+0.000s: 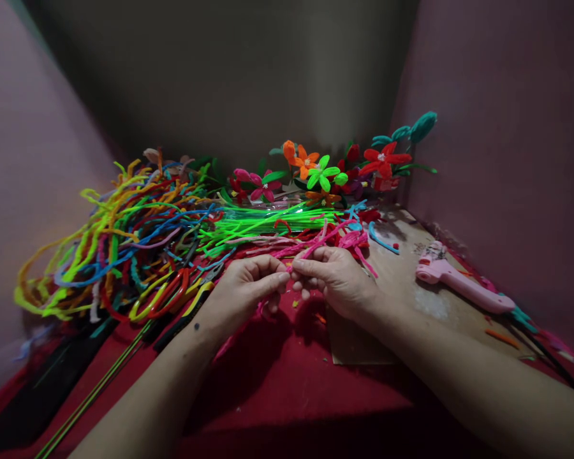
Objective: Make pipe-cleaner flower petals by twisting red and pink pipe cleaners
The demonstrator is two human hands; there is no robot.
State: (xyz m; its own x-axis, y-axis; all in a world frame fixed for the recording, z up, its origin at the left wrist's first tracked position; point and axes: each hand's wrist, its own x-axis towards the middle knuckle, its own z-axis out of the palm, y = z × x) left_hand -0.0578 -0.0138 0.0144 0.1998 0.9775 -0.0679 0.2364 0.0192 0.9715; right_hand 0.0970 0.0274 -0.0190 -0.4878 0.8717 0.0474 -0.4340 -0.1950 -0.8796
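Note:
My left hand [254, 280] and my right hand [333, 275] meet over the front middle of the red cloth, thumbs and fingertips pinched together. Between them is a pink pipe cleaner [289, 268], held by both. A pink length also trails below my left hand. Just beyond my right hand lies a loose bunch of pink pipe cleaners [353, 240], some bent into loops. Bright green pipe cleaners [268, 220] lie in a pile behind the hands. The fingers partly hide the held piece, so its exact shape cannot be made out.
Multicoloured pipe cleaners [119, 242] heap up at left, beside red-handled scissors [176, 294] and yellow-and-black pliers [198, 303]. Finished fuzzy flowers [323, 173] stand at the back. A pink glue gun [469, 285] rests on a board [406, 255] at right. Walls enclose the table.

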